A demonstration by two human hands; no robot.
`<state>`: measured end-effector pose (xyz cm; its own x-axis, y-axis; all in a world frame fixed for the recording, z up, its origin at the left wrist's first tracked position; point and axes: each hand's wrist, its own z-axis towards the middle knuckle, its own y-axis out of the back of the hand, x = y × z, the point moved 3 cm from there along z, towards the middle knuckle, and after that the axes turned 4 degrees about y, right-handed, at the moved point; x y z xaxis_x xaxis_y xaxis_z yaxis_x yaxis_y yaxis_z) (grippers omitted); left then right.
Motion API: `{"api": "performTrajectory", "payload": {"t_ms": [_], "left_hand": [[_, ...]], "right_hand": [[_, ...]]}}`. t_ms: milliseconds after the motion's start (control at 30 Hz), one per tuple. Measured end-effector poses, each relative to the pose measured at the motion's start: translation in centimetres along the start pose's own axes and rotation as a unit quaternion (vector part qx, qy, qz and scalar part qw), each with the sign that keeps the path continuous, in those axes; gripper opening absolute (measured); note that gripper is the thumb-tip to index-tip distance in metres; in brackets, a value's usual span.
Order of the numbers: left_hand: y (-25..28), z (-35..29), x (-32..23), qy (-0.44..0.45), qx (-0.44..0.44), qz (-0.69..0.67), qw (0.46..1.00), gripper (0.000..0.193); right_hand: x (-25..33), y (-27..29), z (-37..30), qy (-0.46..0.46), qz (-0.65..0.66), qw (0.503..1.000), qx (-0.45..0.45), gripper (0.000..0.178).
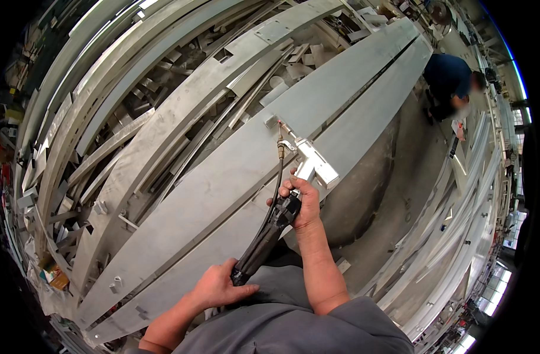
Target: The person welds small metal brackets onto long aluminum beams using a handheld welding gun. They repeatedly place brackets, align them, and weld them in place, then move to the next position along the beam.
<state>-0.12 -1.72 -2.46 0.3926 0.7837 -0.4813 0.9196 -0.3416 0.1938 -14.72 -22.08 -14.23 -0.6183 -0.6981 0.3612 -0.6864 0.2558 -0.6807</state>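
A silver handheld laser welding gun with a thin nozzle is in my right hand, whose fingers wrap its grip near the black lower end. A wire-feed tube with a brass fitting runs alongside to the tip. That tip sits at a small metal bracket on the long grey metal panel; whether they touch I cannot tell. Closer to my body, my left hand is closed round the black cable bundle trailing from the gun. Its fingertips are partly hidden.
A narrow slot splits the grey panel lengthwise. Curved metal beams and loose offcuts crowd the left side. At the far right a person in dark clothes bends over. Long metal strips lie below that person.
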Motion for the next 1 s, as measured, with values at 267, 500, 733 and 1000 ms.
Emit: {"api": "performTrajectory", "payload": {"t_ms": [267, 500, 733, 1000], "left_hand": [[0.5, 0.0, 0.6, -0.014, -0.012, -0.012, 1.000, 0.065], [0.6, 0.0, 0.4, -0.008, -0.003, -0.004, 1.000, 0.068], [0.6, -0.2, 0.7, -0.016, -0.014, -0.033, 0.999, 0.067], [0.9, -0.5, 0.5, 0.002, -0.012, -0.031, 0.999, 0.067]], "right_hand": [[-0.4, -0.3, 0.2, 0.000, 0.006, 1.000, 0.010, 0.022], [-0.3, -0.3, -0.1, -0.001, 0.013, 1.000, 0.019, 0.022], [-0.3, -0.7, -0.3, -0.008, 0.009, 1.000, 0.001, 0.022], [-0.3, -1.1, -0.5, -0.010, -0.006, 1.000, 0.000, 0.024]]}}
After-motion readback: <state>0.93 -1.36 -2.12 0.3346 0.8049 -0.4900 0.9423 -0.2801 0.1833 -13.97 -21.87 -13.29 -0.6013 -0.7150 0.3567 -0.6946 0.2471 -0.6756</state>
